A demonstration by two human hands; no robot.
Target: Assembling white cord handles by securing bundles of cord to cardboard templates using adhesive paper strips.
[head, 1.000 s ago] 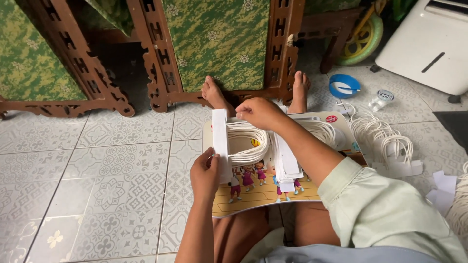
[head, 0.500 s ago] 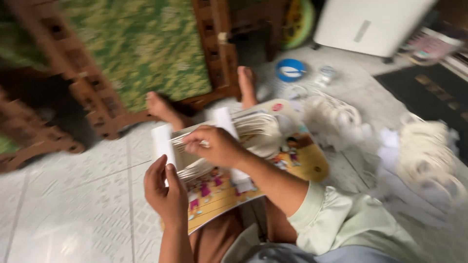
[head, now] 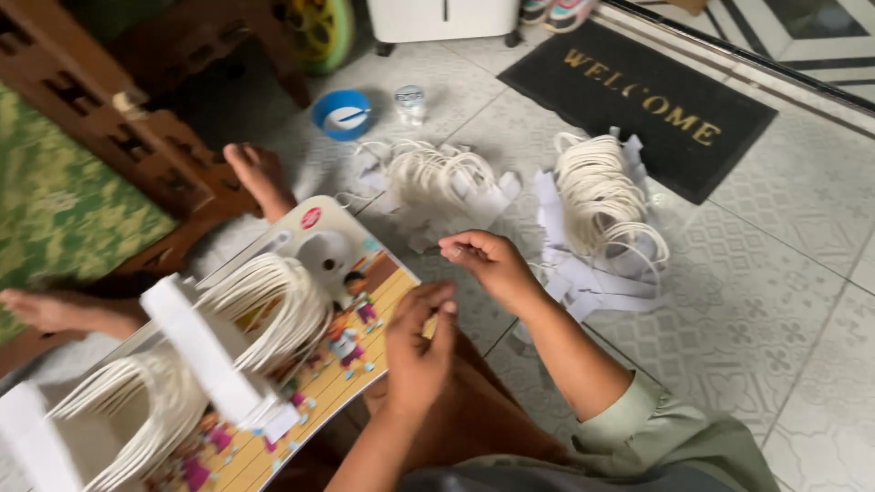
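My right hand (head: 488, 264) pinches a thin white cord loop, mid-frame; my left hand (head: 417, 351) is half-curled and empty. Light, limp; grip near its paper tab.

board (head: 365, 301) on lap | cord bundles (head: 602, 196) right, on floor | doormat (head: 638, 100) behind

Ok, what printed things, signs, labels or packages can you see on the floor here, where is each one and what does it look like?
Doormat: top right on the tiles, dark rectangle with gold lettering.
Picture board: on the person's lap, left of the left hand, colourful cartoon figures on yellow, small red round logo.
Small jar: top centre beside the blue bowl, clear; label too small to tell.
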